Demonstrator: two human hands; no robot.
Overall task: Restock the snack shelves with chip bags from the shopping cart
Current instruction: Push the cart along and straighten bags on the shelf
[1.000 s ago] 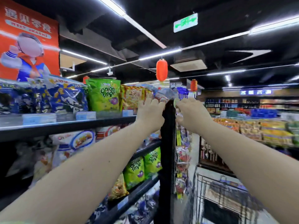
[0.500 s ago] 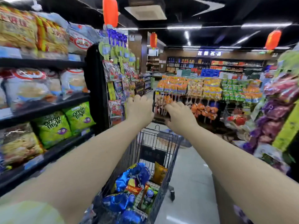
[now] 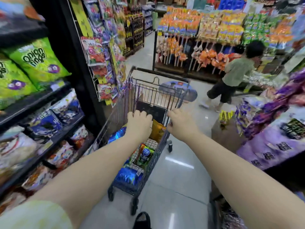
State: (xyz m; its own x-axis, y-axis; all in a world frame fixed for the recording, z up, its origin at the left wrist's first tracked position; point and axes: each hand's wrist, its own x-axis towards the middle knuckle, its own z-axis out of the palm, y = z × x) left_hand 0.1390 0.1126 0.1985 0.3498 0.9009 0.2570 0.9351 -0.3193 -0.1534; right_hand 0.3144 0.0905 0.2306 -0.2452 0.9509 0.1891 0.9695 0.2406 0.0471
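The dark wire shopping cart (image 3: 149,95) stands in the aisle just right of the snack shelves (image 3: 41,100). Inside it lie a blue chip bag (image 3: 128,176), a shiny blue bag (image 3: 118,134), an orange-yellow bag (image 3: 157,131) and a dark green bag (image 3: 145,154). My left hand (image 3: 139,124) hovers over the cart's inside with fingers loosely curled, holding nothing. My right hand (image 3: 181,124) hangs above the cart's right rim, also with nothing in it. Green onion-ring bags (image 3: 38,61) fill an upper left shelf.
Hanging snack strips (image 3: 102,63) cover the shelf end beside the cart. A person in a green shirt (image 3: 236,73) bends at the displays on the right. An orange snack display (image 3: 198,30) stands at the back, a purple display (image 3: 272,142) on the right. My foot (image 3: 142,220) is behind the cart.
My view has swung from the top shelf down to the cart. Both hands came away from the shelf's top corner and dropped over the cart.
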